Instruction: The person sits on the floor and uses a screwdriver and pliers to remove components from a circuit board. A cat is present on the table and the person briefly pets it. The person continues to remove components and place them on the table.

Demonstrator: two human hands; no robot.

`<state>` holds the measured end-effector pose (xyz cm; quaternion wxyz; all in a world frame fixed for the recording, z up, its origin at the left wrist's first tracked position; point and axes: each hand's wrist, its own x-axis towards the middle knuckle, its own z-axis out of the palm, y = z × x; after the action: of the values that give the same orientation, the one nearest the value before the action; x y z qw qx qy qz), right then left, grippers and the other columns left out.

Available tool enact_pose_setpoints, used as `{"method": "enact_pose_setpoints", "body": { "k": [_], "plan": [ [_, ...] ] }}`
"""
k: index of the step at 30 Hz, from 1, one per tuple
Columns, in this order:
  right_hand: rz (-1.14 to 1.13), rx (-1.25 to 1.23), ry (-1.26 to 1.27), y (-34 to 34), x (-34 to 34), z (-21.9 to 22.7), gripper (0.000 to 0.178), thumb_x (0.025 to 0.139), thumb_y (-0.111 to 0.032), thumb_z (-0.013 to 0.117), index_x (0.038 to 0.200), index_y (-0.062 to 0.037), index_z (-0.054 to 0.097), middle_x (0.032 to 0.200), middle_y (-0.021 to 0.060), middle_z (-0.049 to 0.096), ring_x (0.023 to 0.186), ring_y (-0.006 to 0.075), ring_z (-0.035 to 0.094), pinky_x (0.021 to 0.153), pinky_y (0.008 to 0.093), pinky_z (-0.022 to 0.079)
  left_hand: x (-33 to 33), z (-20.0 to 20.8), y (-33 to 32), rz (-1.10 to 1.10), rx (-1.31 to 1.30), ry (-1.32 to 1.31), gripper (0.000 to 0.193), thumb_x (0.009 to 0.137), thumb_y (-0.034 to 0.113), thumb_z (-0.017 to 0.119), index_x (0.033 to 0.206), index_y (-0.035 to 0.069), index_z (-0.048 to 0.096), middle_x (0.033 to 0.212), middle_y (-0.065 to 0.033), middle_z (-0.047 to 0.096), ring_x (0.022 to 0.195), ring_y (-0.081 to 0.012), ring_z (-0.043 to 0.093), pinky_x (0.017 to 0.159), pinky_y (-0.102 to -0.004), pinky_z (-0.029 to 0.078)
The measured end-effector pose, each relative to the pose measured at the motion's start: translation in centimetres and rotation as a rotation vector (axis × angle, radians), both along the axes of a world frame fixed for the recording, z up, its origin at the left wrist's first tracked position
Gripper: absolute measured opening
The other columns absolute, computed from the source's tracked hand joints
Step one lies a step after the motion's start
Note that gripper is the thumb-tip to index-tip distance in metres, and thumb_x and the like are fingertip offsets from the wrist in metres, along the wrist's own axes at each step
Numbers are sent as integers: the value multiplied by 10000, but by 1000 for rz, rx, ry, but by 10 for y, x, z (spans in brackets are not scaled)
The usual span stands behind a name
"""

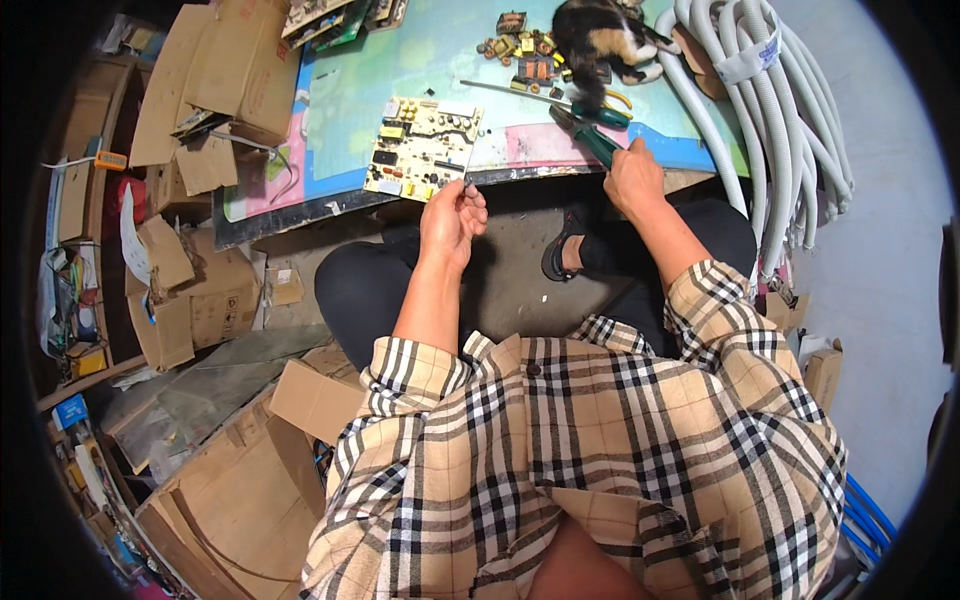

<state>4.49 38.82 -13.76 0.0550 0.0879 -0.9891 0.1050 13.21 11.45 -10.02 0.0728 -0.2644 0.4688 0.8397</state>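
A pale circuit board (422,150) full of small parts lies on the table near its front edge. My left hand (453,215) is at the board's near right corner, fingers curled in. Something small and dark shows at its fingertips, too small to name. My right hand (634,180) is closed round the green handles of a pair of pliers (590,140), whose jaws point away to the far left. Just beyond the pliers lies a screwdriver (530,95) with a long thin shaft and a green handle.
A cat (605,45) lies at the far side, next to a pile of loose electronic parts (520,48). Coiled grey-white hose (765,110) hangs over the right edge. More boards (340,20) sit far left. Cardboard boxes (225,90) crowd the left side.
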Motion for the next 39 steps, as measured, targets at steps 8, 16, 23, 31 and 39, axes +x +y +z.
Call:
{"method": "enact_pose_setpoints", "body": {
  "k": [8, 16, 23, 31, 39],
  "plan": [
    [-1, -98, -131, 0, 19, 11, 231, 792, -146, 669, 884, 63, 701, 1047, 249, 572, 938, 401, 631, 805, 464, 545, 1, -7, -2, -18, 18, 15, 274, 978, 297, 511, 836, 72, 578, 725, -60, 619, 569, -160, 562, 505, -286, 408],
    [36, -114, -151, -1, 23, 10, 247, 798, -159, 685, 900, 66, 701, 1051, 251, 573, 950, 406, 631, 820, 473, 540, 2, -5, -3, -15, 10, 10, 263, 971, 287, 516, 841, 65, 573, 739, -63, 612, 574, -160, 560, 506, -284, 410],
    [74, -146, -172, -4, 27, 14, 237, 804, -153, 692, 918, 54, 702, 1068, 245, 577, 968, 403, 625, 830, 468, 530, -2, -5, -1, -14, 6, 1, 256, 967, 285, 525, 843, 66, 573, 744, -62, 606, 585, -160, 556, 514, -288, 407],
    [324, -611, -313, -11, 75, 54, 206, 845, -155, 695, 949, 22, 689, 1128, 199, 557, 982, 392, 601, 861, 444, 483, 4, 10, 4, -59, 52, 155, 267, 1005, 279, 490, 875, 62, 576, 763, -73, 615, 607, -167, 565, 529, -280, 421],
    [409, -595, -263, -18, 100, 76, 256, 800, -17, 692, 1056, -4, 684, 1156, 201, 525, 986, 398, 601, 881, 431, 500, 9, 26, 17, -34, -194, 216, 281, 1035, 259, 442, 899, 41, 554, 758, -58, 594, 581, -121, 548, 495, -240, 410]
  ]
}}
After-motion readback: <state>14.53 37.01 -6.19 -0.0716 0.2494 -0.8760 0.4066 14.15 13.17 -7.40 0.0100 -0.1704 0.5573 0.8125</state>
